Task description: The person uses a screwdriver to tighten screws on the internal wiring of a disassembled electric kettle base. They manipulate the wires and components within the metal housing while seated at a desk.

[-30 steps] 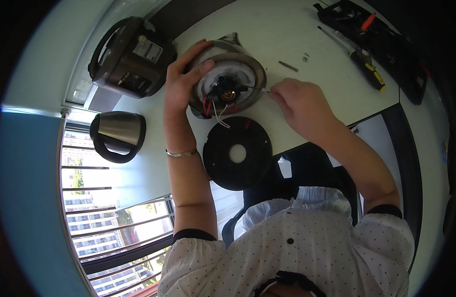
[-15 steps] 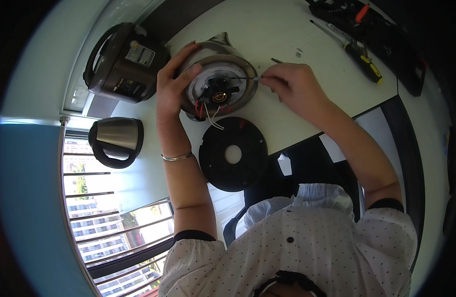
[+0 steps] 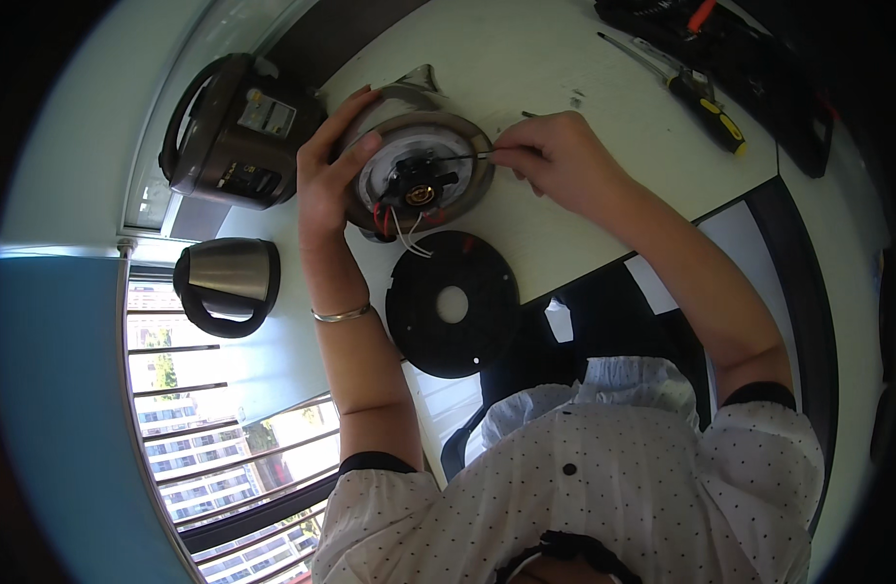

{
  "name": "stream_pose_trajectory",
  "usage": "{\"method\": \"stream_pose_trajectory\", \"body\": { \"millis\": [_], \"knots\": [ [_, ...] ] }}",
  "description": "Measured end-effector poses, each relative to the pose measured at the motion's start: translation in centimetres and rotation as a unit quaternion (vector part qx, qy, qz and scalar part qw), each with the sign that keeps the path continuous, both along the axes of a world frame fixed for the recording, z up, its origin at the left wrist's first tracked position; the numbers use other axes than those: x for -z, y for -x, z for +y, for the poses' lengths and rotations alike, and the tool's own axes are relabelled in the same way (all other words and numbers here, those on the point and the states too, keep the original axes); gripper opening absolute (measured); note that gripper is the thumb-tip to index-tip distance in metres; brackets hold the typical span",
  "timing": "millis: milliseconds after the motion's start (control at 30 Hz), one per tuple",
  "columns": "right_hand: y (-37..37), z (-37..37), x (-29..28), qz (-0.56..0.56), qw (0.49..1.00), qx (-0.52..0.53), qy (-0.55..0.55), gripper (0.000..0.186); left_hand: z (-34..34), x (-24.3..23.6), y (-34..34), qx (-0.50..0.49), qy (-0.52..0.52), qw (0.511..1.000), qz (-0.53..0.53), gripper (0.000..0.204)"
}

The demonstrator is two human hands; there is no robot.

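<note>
My left hand (image 3: 327, 180) is wrapped round the side of a steel kettle body (image 3: 475, 187), which lies with its underside facing up. In that underside are a black fitting (image 3: 406, 178) with a brass-coloured ring and several red and white wires. My right hand (image 3: 557, 158) pinches a thin dark tool, probably a screwdriver (image 3: 469, 156), whose shaft reaches the upper part of the fitting; its tip is hard to make out. A round black cover (image 3: 419, 316) with a central hole lies just below the kettle, near the table's front edge.
A dark electric cooker (image 3: 229, 136) stands at back left, a second steel kettle (image 3: 231, 277) in front of it. An open black tool case (image 3: 759, 92) and a yellow-black screwdriver (image 3: 715, 122) lie at upper right. A barred window (image 3: 190, 438) is at lower left.
My right hand has risen relative to the kettle, and the tool now reaches the fitting's upper part instead of its right side. My left hand keeps its hold. The whole view has shifted slightly.
</note>
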State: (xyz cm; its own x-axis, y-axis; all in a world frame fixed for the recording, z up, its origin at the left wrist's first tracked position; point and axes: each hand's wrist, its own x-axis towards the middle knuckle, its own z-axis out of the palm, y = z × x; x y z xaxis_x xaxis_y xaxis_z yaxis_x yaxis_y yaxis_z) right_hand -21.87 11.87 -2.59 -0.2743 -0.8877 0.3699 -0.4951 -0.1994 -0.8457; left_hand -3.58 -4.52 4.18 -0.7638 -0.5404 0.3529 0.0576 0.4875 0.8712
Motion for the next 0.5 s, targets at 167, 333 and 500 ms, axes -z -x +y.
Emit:
{"method": "stream_pose_trajectory", "body": {
  "millis": [167, 333, 500],
  "knots": [
    [0.8, -0.7, 1.0, 0.189, 0.973, 0.015, 0.133, 0.010, -0.1, 0.2, 0.2, -0.001, 0.015, 1.000, 0.003, 0.049],
    [0.5, -0.5, -0.6, 0.275, 0.949, 0.030, 0.151, 0.007, 0.0, 0.2, 0.0, -0.005, 0.019, 1.000, 0.000, 0.050],
    [0.5, -0.5, -1.4, 0.253, 0.963, 0.026, 0.087, 0.009, -0.1, 0.2, 0.1, -0.008, 0.030, 1.000, 0.002, 0.050]
  ]
}}
